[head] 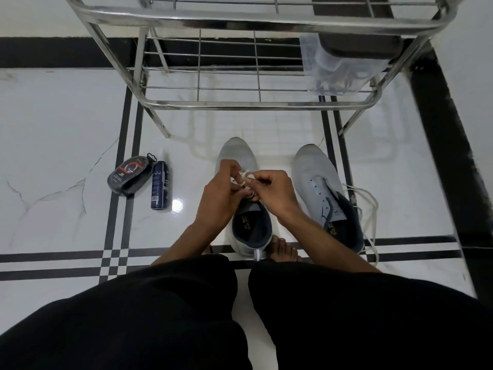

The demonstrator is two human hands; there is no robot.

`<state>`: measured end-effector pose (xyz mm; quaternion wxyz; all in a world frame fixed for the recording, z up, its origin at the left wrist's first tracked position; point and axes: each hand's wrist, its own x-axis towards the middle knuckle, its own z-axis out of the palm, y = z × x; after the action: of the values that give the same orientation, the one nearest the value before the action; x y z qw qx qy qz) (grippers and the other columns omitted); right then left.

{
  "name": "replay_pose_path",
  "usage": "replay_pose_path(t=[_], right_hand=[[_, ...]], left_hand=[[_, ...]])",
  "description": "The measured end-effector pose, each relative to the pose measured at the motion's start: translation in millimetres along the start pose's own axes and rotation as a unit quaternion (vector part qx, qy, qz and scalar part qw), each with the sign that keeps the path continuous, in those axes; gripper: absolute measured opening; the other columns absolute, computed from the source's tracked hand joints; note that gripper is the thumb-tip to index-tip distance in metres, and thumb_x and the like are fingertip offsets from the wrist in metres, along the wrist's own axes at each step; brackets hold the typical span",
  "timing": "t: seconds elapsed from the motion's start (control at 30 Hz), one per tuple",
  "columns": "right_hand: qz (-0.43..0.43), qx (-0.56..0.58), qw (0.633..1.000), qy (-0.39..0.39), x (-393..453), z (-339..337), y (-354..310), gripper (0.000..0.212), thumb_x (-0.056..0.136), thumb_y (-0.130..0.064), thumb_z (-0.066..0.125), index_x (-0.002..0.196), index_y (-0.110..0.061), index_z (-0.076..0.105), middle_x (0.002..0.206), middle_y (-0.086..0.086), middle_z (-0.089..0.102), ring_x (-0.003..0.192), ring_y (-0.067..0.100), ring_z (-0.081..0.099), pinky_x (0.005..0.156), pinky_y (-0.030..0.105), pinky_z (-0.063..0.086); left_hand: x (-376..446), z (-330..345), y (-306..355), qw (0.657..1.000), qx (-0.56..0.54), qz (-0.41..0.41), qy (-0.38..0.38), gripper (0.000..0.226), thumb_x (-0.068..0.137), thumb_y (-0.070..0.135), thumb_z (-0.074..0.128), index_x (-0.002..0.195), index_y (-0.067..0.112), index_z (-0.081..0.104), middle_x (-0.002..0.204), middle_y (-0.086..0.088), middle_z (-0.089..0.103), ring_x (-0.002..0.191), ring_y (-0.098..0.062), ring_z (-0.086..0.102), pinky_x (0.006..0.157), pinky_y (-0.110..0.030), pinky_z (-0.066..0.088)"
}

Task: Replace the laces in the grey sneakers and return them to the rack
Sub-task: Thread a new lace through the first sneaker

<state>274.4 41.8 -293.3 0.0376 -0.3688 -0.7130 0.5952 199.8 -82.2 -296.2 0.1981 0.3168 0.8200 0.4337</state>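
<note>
Left grey sneaker: on the floor at centre, toe at 12 o'clock. Both hands work over its eyelets. Left hand: fingers curled, pinching the white lace. Right hand: fingers curled, pinching the same lace. Right grey sneaker: at 3 o'clock, unlaced; a loose white lace lies at its outer side. Steel rack: at 12 o'clock. Spray can and shoe-polish case: at 9 o'clock.

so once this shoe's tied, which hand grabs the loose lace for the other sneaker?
Right, probably. The loose white lace lies beside the unlaced sneaker on the right hand's side; the left hand would have to cross over.
</note>
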Motion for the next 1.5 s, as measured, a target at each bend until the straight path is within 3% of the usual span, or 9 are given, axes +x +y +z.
replay_pose_path(t=[0.23,0.37,0.47,0.57,0.77,0.97,1.17,1.33,1.5], right_hand=[[-0.011,0.04,0.999,0.009,-3.2,-5.6,2.9,0.02,0.093,-0.005,0.065,0.107,-0.019,0.058,0.086,0.007,0.073,0.065,0.022,0.069,0.071,0.036,0.061],[-0.14,-0.126,0.98,-0.065,-1.8,-17.5,3.8,0.013,0.085,-0.004,0.073,0.09,-0.015,0.077,0.09,-0.003,0.072,0.083,0.013,0.069,0.081,0.035,0.057],[-0.24,-0.301,0.915,-0.115,0.4,-24.2,3.5,0.014,0.086,-0.005,0.071,0.095,-0.012,0.078,0.1,0.006,0.065,0.091,0.022,0.063,0.077,0.032,0.05],[-0.248,-0.355,0.896,-0.096,-0.9,-19.8,2.7,0.017,0.093,-0.009,0.062,0.104,-0.01,0.075,0.106,0.01,0.06,0.091,0.025,0.059,0.076,0.034,0.048],[-0.241,-0.278,0.929,0.028,-7.9,-4.2,13.3,0.005,0.09,-0.013,0.064,0.092,-0.013,0.06,0.089,-0.001,0.059,0.075,0.012,0.051,0.067,0.027,0.043],[-0.219,-0.225,0.947,0.066,-12.9,2.6,17.1,0.005,0.09,-0.012,0.061,0.088,-0.013,0.056,0.089,-0.002,0.054,0.075,0.01,0.051,0.065,0.023,0.04],[-0.194,-0.184,0.96,0.078,-15.7,5.7,14.4,0.008,0.091,-0.014,0.063,0.086,-0.015,0.056,0.088,-0.006,0.055,0.077,0.008,0.052,0.066,0.019,0.043],[-0.203,-0.2,0.955,0.085,-15.8,7.5,16.1,0.01,0.089,-0.012,0.063,0.084,-0.012,0.055,0.086,-0.002,0.054,0.073,0.01,0.049,0.064,0.027,0.044],[-0.207,-0.194,0.955,0.084,-15.9,7.0,16.9,0.008,0.09,-0.012,0.065,0.086,-0.011,0.058,0.089,-0.002,0.056,0.076,0.008,0.05,0.066,0.024,0.044]], left_hand=[[3.0,-1.4,-11.8,0.976,-0.181,-0.119,-0.005,0.056,0.085,-0.001,0.07,0.12,0.026,0.035,0.099,-0.003,0.055,0.079,-0.016,0.069,0.078,-0.031,0.058],[11.0,-2.3,-14.3,0.955,-0.227,-0.193,-0.009,0.063,0.083,-0.003,0.072,0.125,0.026,0.035,0.097,-0.004,0.053,0.083,-0.017,0.062,0.081,-0.032,0.055],[15.2,-4.6,-14.0,0.95,-0.242,-0.197,-0.025,0.065,0.084,-0.005,0.071,0.128,0.028,0.035,0.099,-0.007,0.052,0.086,-0.018,0.062,0.076,-0.025,0.053],[16.5,-6.2,-11.5,0.957,-0.229,-0.172,-0.045,0.058,0.089,-0.001,0.066,0.129,0.029,0.037,0.099,-0.005,0.053,0.084,-0.013,0.064,0.075,-0.021,0.053],[20.8,-15.2,-14.4,0.982,-0.142,-0.092,-0.085,0.041,0.098,-0.002,0.047,0.129,0.024,0.052,0.105,0.002,0.07,0.098,-0.013,0.068,0.088,-0.025,0.054],[26.9,-24.3,-14.5,0.975,-0.127,-0.082,-0.164,0.041,0.09,0.0,0.066,0.127,0.018,0.065,0.103,-0.002,0.076,0.101,-0.013,0.07,0.097,-0.036,0.054],[31.4,-28.4,-11.3,0.969,-0.146,-0.07,-0.184,0.016,0.097,0.012,0.061,0.108,0.011,0.073,0.097,-0.004,0.075,0.09,-0.016,0.069,0.082,-0.03,0.056],[32.9,-30.3,-10.8,0.964,-0.122,-0.096,-0.214,0.029,0.098,-0.003,0.052,0.11,0.011,0.074,0.092,0.01,0.075,0.086,0.0,0.066,0.074,-0.014,0.048],[39.1,-32.9,-12.9,0.96,-0.145,-0.105,-0.215,0.022,0.09,0.0,0.067,0.111,0.005,0.072,0.098,-0.01,0.075,0.098,-0.02,0.07,0.092,-0.031,0.055]])
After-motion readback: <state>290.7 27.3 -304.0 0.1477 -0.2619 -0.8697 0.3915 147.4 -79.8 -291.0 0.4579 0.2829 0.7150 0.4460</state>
